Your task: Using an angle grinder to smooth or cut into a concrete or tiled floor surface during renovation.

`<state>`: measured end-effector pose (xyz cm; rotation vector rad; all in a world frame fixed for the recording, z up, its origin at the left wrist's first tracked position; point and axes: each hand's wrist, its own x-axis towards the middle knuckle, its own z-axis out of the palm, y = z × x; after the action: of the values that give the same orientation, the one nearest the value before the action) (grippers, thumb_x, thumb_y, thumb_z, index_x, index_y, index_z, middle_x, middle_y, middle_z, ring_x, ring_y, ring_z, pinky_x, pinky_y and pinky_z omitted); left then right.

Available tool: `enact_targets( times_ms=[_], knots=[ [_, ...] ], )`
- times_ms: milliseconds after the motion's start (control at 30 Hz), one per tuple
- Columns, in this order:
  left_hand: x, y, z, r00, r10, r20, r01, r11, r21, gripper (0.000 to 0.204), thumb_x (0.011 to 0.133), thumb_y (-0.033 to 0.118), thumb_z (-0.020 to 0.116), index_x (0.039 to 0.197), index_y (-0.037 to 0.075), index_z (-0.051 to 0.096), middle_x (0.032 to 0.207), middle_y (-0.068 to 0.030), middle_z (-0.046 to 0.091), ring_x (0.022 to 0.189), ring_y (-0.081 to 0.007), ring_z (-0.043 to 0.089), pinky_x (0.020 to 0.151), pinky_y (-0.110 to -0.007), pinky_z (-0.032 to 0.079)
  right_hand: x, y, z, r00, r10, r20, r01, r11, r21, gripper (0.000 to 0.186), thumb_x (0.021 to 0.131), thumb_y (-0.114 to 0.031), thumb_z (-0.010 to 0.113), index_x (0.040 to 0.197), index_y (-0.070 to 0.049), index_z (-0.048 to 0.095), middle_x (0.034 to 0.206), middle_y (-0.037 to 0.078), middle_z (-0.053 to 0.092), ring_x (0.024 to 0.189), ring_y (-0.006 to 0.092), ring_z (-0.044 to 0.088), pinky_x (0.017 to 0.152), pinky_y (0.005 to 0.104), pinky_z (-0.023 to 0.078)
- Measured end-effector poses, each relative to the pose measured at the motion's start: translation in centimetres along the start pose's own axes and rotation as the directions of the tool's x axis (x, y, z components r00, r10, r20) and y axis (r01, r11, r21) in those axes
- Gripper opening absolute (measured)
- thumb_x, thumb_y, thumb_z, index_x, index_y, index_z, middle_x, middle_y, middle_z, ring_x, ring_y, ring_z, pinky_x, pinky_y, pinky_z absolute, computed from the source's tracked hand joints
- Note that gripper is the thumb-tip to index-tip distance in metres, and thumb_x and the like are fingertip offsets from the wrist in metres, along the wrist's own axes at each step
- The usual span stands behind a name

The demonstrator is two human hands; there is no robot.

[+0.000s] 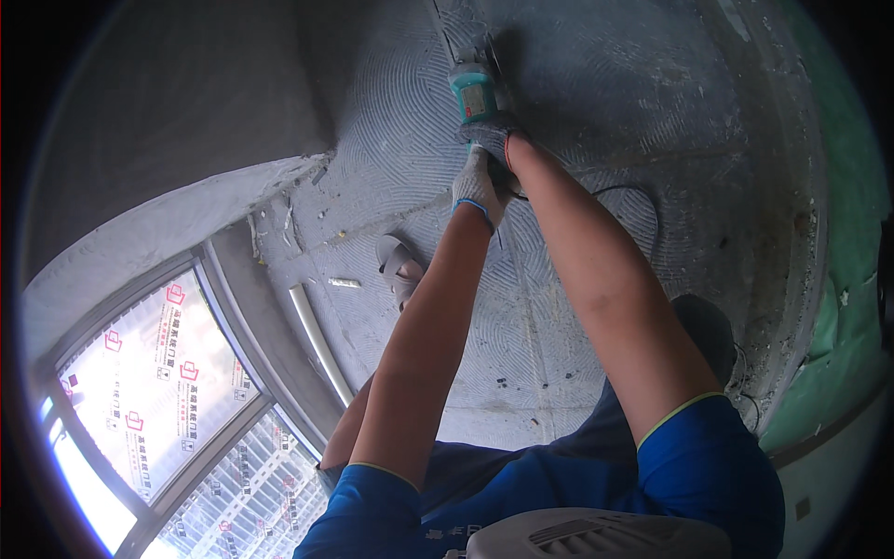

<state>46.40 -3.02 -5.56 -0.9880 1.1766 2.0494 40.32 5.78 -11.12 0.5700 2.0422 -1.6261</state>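
Both my hands are wrapped round a teal angle grinder point(475, 96) held out ahead over the scored grey floor. My right hand point(494, 132), in a dark grey glove with a red cuff, closes on its body just behind the label. Behind it, my left hand point(478, 184), in a white knit glove with a blue cuff, is closed round the rear end. The grinder's front end meets the grey surface beside a straight groove point(441, 33). Its disc is dark and hard to make out.
A black power cord point(643, 191) loops over the floor to the right. My sandalled foot point(400, 265) stands left, near a white pipe point(319, 340) and a small pale strip point(344, 282). A film-covered window point(168, 373) is at left, a green wall covering point(838, 307) at right.
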Motion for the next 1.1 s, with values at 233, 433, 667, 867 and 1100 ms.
enact_targets(
  times_ms=[233, 433, 667, 867, 1100],
  knots=[
    [-1.0, 0.4, -2.6, 0.997, 0.043, -0.061, -0.040, 0.998, 0.040, 0.038, 0.098, 0.041, 0.049, 0.113, 0.007, 0.056, 0.100, -0.0081, 0.065, 0.084, -0.0250, 0.065, 0.067, -0.042, 0.056, -2.8, -3.0, 0.7, 0.958, 0.179, 0.226, -0.193, 0.981, 0.038, 0.065, 0.072, -0.040, 0.076, 0.126, -0.009, 0.058, 0.120, 0.015, 0.063, 0.111, 0.0225, 0.060, 0.094, 0.0347, 0.046],
    [-0.5, -5.6, 8.1, 0.987, -0.086, 0.137, 0.087, 0.996, 0.002, 0.035, 0.098, 0.041, 0.050, 0.106, 0.008, 0.057, 0.089, -0.0062, 0.063, 0.076, -0.0232, 0.064, 0.064, -0.041, 0.055, 8.9, 12.2, -7.5, 0.735, -0.579, -0.353, 0.327, 0.759, -0.564, 0.060, 0.072, -0.042, 0.076, 0.120, -0.007, 0.063, 0.115, 0.013, 0.066, 0.107, 0.0236, 0.063, 0.092, 0.0348, 0.048],
    [-1.2, -1.2, -2.7, 0.998, 0.003, -0.070, 0.000, 0.999, 0.035, 0.039, 0.100, 0.043, 0.044, 0.115, 0.009, 0.055, 0.105, -0.0093, 0.064, 0.093, -0.0283, 0.063, 0.080, -0.047, 0.052, -3.6, -0.6, 1.3, 0.996, 0.056, 0.065, -0.059, 0.997, 0.044, 0.055, 0.071, -0.041, 0.077, 0.111, -0.005, 0.066, 0.109, 0.014, 0.069, 0.102, 0.0250, 0.065, 0.088, 0.0351, 0.050],
    [-2.3, -1.9, -1.4, 0.993, 0.022, -0.112, -0.023, 1.000, -0.012, 0.035, 0.098, 0.040, 0.050, 0.105, 0.006, 0.058, 0.086, -0.0075, 0.064, 0.071, -0.0254, 0.064, 0.060, -0.040, 0.055, -5.0, -0.9, -0.5, 0.990, 0.114, 0.085, -0.123, 0.986, 0.110, 0.054, 0.069, -0.038, 0.079, 0.107, -0.002, 0.066, 0.104, 0.016, 0.069, 0.097, 0.0250, 0.066, 0.085, 0.0361, 0.050],
    [-2.6, -2.6, -1.7, 0.993, -0.001, -0.122, 0.000, 1.000, -0.009, 0.035, 0.097, 0.041, 0.052, 0.104, 0.007, 0.058, 0.084, -0.0076, 0.063, 0.068, -0.0252, 0.063, 0.057, -0.040, 0.054, -5.2, 0.1, 0.1, 0.993, 0.106, 0.044, -0.111, 0.988, 0.111, 0.054, 0.069, -0.039, 0.079, 0.106, -0.002, 0.067, 0.102, 0.015, 0.069, 0.095, 0.0248, 0.066, 0.084, 0.0356, 0.051]
  ],
)
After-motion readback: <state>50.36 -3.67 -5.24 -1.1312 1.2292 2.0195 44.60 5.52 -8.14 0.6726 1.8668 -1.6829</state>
